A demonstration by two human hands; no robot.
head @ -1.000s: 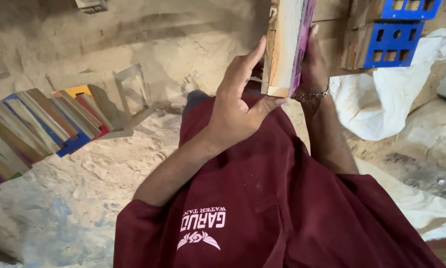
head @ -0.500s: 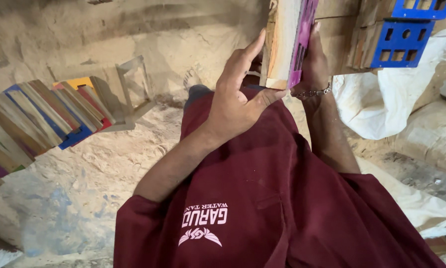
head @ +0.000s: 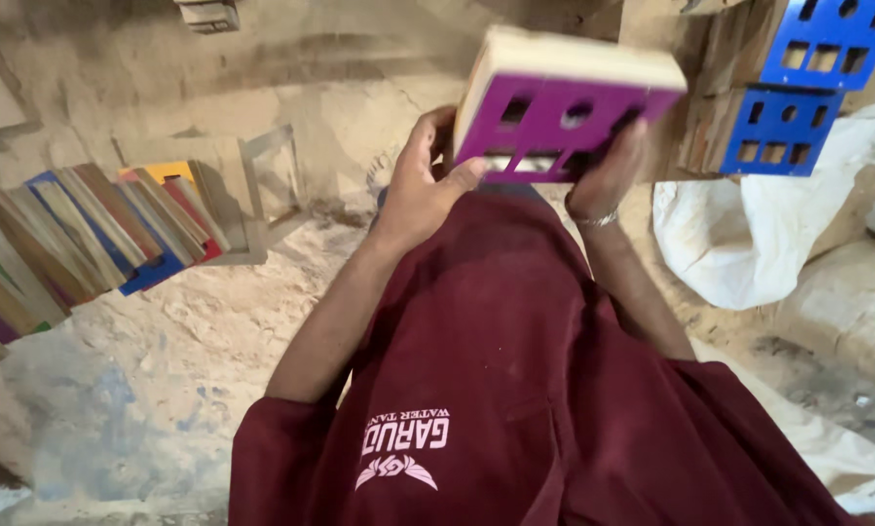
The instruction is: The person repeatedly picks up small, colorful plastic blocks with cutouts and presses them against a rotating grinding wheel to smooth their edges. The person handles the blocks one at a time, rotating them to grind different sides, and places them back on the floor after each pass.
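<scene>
Facing the camera with its purple cut-out side, a wooden block (head: 564, 107) is held up at twelve o'clock, seemingly so that face can be checked. It is gripped by both hands: the left hand (head: 423, 185) closed on its left edge, the right hand (head: 608, 170) closed beneath. Blue blocks (head: 788, 93) are stacked at two o'clock, painted boards (head: 96, 229) leaned at nine o'clock.

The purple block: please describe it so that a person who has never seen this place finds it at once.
Start at the maroon shirt that fills the lower middle and follow both arms upward. The left hand and right hand hold the purple block between them. Unlike the blue blocks stacked to its right, it is purple-faced and lifted in the hands.
</scene>
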